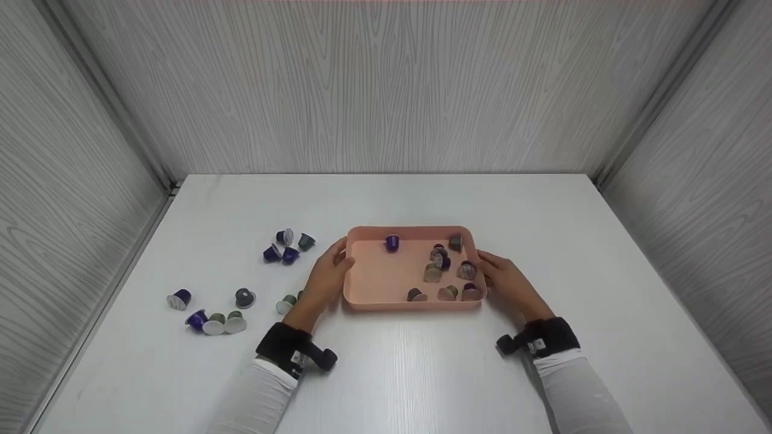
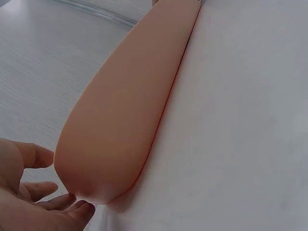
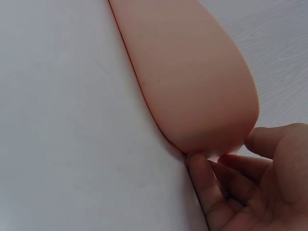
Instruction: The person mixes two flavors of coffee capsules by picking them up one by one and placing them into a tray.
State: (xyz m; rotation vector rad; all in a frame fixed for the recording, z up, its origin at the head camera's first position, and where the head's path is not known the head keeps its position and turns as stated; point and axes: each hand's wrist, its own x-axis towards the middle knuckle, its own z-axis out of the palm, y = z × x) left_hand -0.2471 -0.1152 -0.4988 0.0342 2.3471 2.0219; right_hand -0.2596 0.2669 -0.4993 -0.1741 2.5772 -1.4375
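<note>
Tray, shallow pink rounded-rectangular plastic, sits between our left hand and right hand, long axis side to side; we've got both curled round its short ends, neither nearer.

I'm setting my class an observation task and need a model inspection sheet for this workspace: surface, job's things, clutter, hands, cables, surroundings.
Surface: white table.
Job's things: pink tray with capsules inside; loose capsules on the table, left of the tray.
Clutter: nothing seen.
Hands: left hand and right hand grip opposite ends of the tray; black wristbands on both wrists.
Cables: nothing seen.
Surroundings: grey wood-grain panels behind and at both sides.
</note>
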